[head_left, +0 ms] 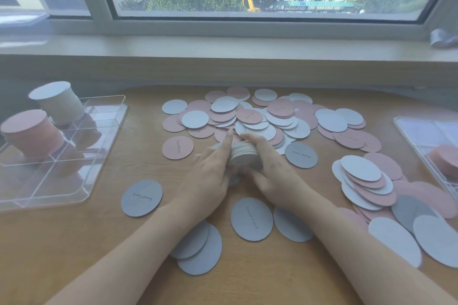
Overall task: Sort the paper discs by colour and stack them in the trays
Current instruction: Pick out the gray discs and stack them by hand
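A short stack of white discs (pixel 244 157) stands on edge at the table's middle, held between my left hand (pixel 210 176) and my right hand (pixel 272 168). Both hands cup its sides, and my left forefinger points up along it. Behind lies a loose heap of pink and white discs (pixel 247 116). Grey discs (pixel 251 219) lie flat in front of my wrists. The clear left tray (pixel 62 188) holds a tall white stack (pixel 59 101) and a tall pink stack (pixel 32 131). The clear right tray (pixel 406 129) holds a low pink stack (pixel 446 158).
More pink, white and grey discs (pixel 371 188) spread over the table's right side, reaching the right tray. A window sill (pixel 223 47) runs behind the table. Bare wood (pixel 74 242) shows at the front left.
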`<state>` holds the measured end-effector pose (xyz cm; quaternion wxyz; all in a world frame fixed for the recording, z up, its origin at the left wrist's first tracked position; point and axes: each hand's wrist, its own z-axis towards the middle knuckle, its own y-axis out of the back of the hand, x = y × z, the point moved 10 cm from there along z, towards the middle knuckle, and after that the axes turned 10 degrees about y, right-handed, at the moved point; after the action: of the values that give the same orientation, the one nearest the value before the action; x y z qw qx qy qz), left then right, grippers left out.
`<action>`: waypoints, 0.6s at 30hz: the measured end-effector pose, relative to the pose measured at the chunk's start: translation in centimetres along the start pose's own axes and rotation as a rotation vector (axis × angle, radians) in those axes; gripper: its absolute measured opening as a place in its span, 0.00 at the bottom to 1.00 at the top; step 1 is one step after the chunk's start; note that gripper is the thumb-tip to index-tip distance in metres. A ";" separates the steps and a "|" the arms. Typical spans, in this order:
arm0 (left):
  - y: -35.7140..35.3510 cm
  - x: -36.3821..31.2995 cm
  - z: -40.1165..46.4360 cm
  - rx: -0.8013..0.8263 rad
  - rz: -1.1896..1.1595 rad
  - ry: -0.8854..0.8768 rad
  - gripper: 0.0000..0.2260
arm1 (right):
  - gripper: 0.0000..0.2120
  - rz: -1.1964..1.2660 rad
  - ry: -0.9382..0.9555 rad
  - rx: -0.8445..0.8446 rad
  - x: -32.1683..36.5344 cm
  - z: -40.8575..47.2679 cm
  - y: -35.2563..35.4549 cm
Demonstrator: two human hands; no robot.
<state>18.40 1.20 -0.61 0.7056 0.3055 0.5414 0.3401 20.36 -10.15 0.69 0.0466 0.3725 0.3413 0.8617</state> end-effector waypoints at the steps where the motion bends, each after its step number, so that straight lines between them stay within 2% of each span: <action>1: -0.2 -0.2 -0.1 0.015 0.028 -0.002 0.33 | 0.30 -0.012 0.011 0.022 0.0 0.1 -0.3; 4: -0.5 -0.7 -0.2 0.006 0.067 -0.021 0.33 | 0.30 -0.019 0.025 0.048 -0.2 0.0 -0.4; 9: 0.0 0.1 0.2 -0.051 -0.027 -0.004 0.30 | 0.26 -0.069 0.052 0.031 0.2 -0.1 -0.2; 12: 0.1 0.2 0.2 -0.063 -0.052 -0.002 0.28 | 0.28 -0.251 0.065 0.080 0.6 0.2 -0.5; 15: 0.6 0.1 0.3 -0.082 -0.114 0.014 0.26 | 0.31 -0.194 -0.006 0.146 -0.1 0.2 -0.3; 16: 1.0 0.1 0.4 -0.093 -0.148 0.026 0.25 | 0.29 -0.124 -0.045 0.102 -0.3 0.2 0.3; 18: 1.5 0.8 0.4 -0.107 -0.216 0.073 0.20 | 0.20 -0.043 -0.155 -0.088 -1.8 0.2 2.8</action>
<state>18.67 2.71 0.22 0.7333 0.1946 0.5775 0.3014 22.28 -12.76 1.39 0.1078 0.4284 0.3066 0.8431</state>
